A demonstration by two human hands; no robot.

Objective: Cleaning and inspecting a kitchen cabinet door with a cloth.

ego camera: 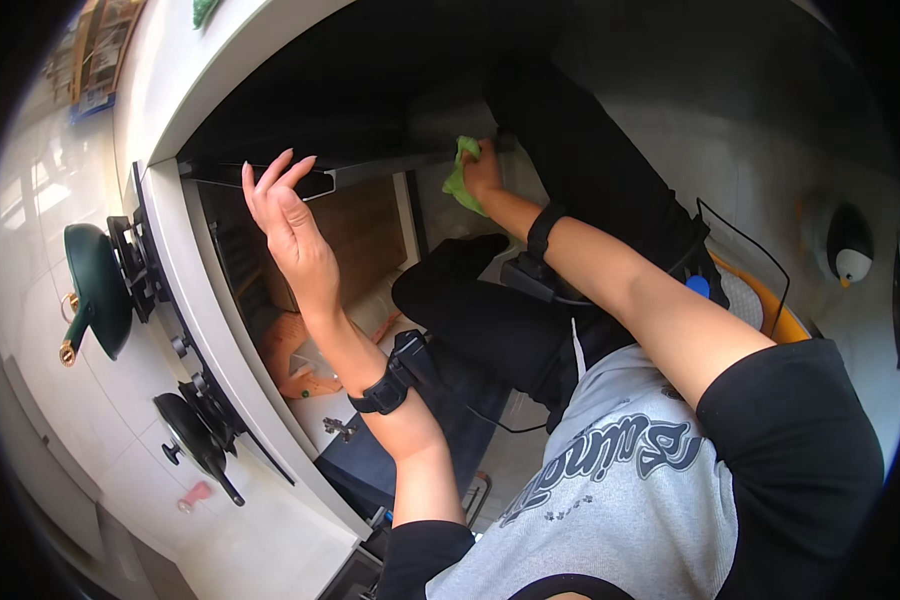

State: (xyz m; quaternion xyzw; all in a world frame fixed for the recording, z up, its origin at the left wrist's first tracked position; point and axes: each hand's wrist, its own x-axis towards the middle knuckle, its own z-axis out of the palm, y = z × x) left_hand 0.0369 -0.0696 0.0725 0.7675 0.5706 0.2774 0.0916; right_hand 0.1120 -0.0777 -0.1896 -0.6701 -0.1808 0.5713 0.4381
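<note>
A green cloth (pixel 460 177) is in my right hand (pixel 482 172), beside the lower edge of a dark cabinet door (pixel 390 161) and near my bent leg. My left hand (pixel 292 217) is raised in front of the cabinet opening, fingers apart and holding nothing; it overlaps the black handle-like part (pixel 319 182) at the door's edge, and I cannot tell whether it touches it. Behind my left forearm, an orange bag or wrapper (pixel 289 349) lies inside the cabinet. Both wrists wear black straps with small devices.
Above the cabinet, the pale countertop edge (pixel 195 300) borders a gas hob with a green pan (pixel 101 292) and a black lidded pan (pixel 195 435). A metal hinge (pixel 339 428) shows on the lower open door (pixel 420 450). A yellow-rimmed seat or basket (pixel 780 315) and a penguin-shaped object (pixel 849 244) are at right.
</note>
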